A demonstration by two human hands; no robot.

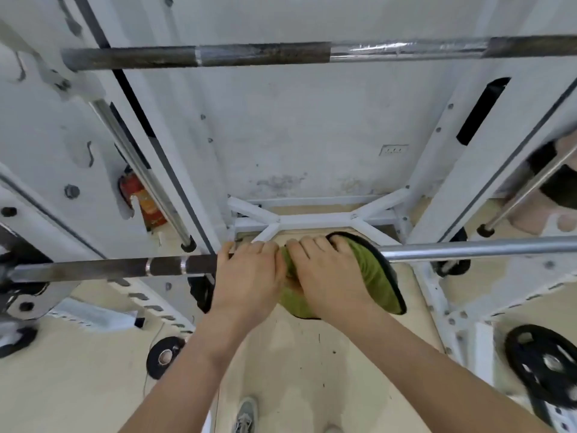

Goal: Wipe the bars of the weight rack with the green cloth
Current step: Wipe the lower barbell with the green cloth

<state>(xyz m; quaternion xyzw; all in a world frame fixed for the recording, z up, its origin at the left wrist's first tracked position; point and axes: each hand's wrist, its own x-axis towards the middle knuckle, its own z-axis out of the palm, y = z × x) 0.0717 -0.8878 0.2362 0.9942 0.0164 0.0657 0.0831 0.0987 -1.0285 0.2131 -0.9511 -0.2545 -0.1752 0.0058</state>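
A green cloth (379,278) with a dark hem is wrapped over the near steel bar (468,249) of the white weight rack (312,218), near the bar's middle. My right hand (327,273) presses the cloth around the bar. Right beside it, my left hand (249,273) grips the bar, fingers curled over the top and touching the cloth's left edge. The bar's left part (125,266) is dark and knurled. A second bar (265,54) runs across higher up.
White rack uprights (487,170) stand on both sides with chrome guide rods (140,170). Black weight plates lie on the beige floor at right (544,365) and lower left (164,356). A red extinguisher (142,198) stands by the wall. My shoe (246,414) is below.
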